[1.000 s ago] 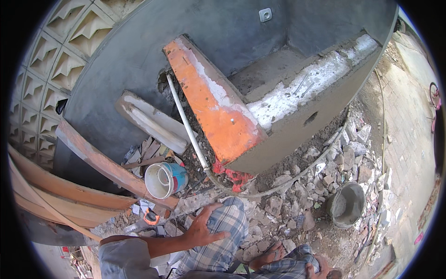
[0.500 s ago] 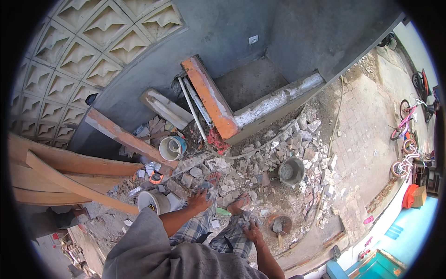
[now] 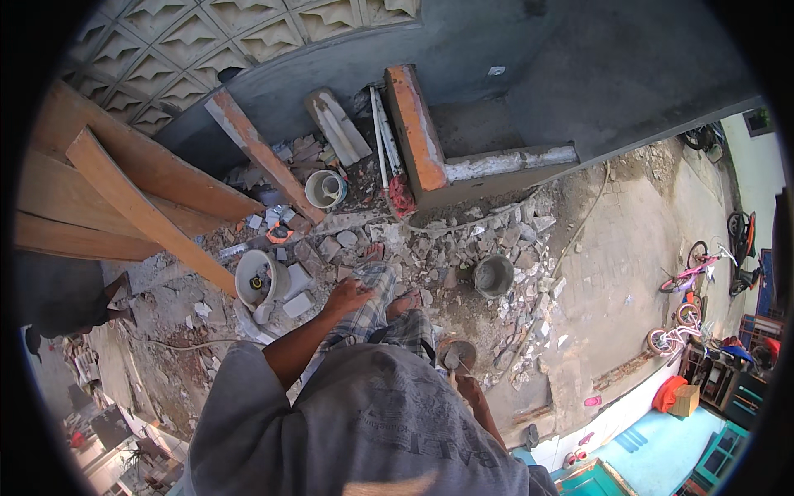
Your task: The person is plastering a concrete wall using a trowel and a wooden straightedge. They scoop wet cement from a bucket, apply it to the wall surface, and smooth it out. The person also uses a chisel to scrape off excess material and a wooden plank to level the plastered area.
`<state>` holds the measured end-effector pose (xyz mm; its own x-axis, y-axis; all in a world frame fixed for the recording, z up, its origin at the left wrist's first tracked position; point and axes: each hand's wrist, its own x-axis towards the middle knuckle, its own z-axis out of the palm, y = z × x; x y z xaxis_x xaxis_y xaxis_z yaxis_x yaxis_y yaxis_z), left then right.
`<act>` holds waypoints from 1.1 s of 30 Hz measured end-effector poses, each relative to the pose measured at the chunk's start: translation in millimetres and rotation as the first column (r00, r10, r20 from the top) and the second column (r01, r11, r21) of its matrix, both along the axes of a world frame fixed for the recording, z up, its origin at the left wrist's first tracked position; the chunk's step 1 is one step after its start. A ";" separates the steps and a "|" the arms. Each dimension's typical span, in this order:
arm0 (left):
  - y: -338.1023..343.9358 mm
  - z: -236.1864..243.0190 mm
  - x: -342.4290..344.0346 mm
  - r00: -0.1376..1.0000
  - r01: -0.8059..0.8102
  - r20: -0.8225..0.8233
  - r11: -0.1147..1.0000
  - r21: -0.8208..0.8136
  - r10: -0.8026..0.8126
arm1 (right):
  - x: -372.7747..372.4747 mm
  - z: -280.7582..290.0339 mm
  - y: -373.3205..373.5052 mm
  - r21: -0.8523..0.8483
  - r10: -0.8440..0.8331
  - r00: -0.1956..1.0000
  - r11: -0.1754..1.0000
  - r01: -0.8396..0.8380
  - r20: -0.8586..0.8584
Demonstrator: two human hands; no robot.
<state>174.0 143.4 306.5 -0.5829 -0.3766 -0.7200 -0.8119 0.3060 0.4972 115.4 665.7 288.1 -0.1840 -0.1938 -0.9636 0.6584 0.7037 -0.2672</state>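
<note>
A trowel (image 3: 452, 361) is set in a round pan (image 3: 471, 353) on the ground (image 3: 460, 321), with the right hand (image 3: 470, 388) lowered at its handle; whether it is grasped cannot be told. The left hand (image 3: 352, 295) is rested, loosely spread, on the plaid-covered knee (image 3: 379, 283), its forearm (image 3: 306, 343) slanted forward.

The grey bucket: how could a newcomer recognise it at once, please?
Find the low L-shaped wall, then the rubble before it. Right of the person's feet, a round bucket sits among this rubble. Unlike the two whitish buckets farther left, it is grey inside.
</note>
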 end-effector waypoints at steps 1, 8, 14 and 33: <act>-2.2 8.2 -0.8 0.997 0.030 0.072 0.999 -0.014 -0.029 | 0.4 4.6 12.9 -0.010 -0.028 1.000 1.000 0.028 0.004; 22.8 3.6 107.9 0.982 -0.131 0.173 0.929 0.345 0.074 | -37.2 25.7 -41.4 0.055 0.273 0.961 0.961 -0.271 -0.048; 2.8 -25.5 122.2 0.986 -0.158 0.140 0.811 0.564 0.095 | -60.9 -3.6 -79.8 -0.385 0.488 0.701 0.598 -0.703 -0.520; -98.1 -80.1 107.9 0.972 -0.176 0.215 0.892 0.416 0.092 | -114.7 116.7 -216.2 0.062 0.141 0.985 0.989 -0.135 -0.099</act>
<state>281.8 45.3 226.4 -0.3898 -0.0709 -0.9182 -0.9197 -0.0219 0.3921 0.7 449.6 404.8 -0.2579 -0.1712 -0.9509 0.5251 0.8013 -0.2866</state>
